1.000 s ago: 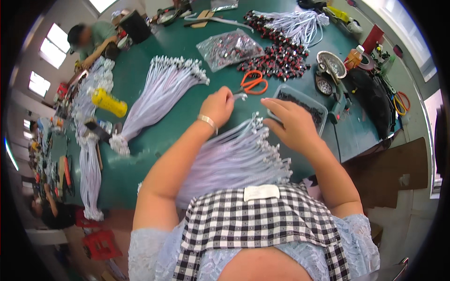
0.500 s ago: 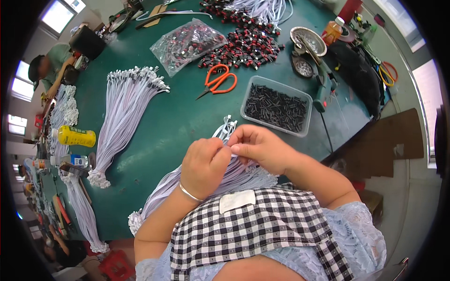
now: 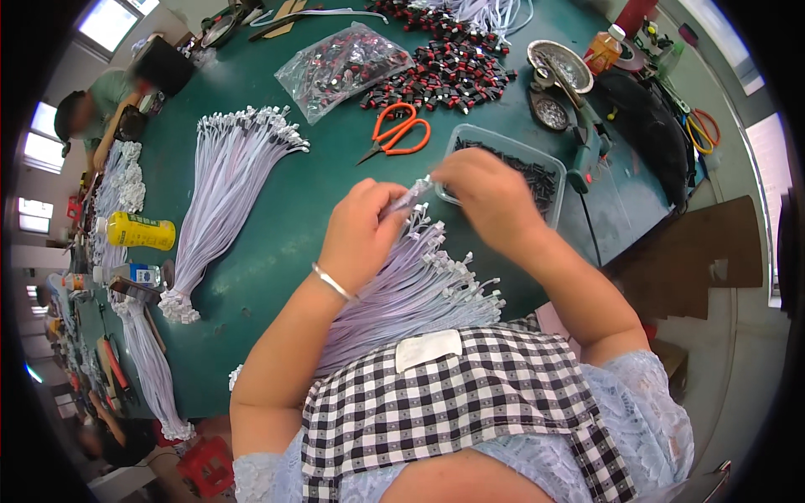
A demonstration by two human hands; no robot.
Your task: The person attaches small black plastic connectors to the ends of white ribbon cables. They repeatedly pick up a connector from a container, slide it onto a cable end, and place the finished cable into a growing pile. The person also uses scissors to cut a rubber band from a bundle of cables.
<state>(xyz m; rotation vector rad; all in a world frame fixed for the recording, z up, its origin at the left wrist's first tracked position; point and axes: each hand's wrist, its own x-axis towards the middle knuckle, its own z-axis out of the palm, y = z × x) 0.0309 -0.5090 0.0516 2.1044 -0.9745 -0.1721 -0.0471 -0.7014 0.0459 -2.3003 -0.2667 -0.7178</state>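
My left hand [image 3: 365, 222] is closed around the upper part of a few thin white cables [image 3: 409, 198]. My right hand [image 3: 490, 197], slightly blurred, pinches at the cables' upper tip; its thumb is mostly hidden. That hand covers part of a clear plastic tub [image 3: 513, 144] of short black tubes [image 3: 538, 181]. Below both hands, a large bundle of white and pale purple cables [image 3: 419, 289] with small white connectors fans out against my checked apron [image 3: 436, 411]. Orange-handled scissors [image 3: 408, 137] lie beyond my left hand.
Another cable bundle [image 3: 239, 180] lies to the left, near a yellow bottle [image 3: 141, 230]. At the back are a clear bag [image 3: 340, 71] and a pile of red-and-black parts [image 3: 457, 75]. A green tool [image 3: 587, 155] with a cord and a metal bowl [image 3: 579, 71] stand at right.
Both hands have moved away from me, with the cable tips held higher. The right hand has shifted right, over the tub. More of the cable bundle below shows now.
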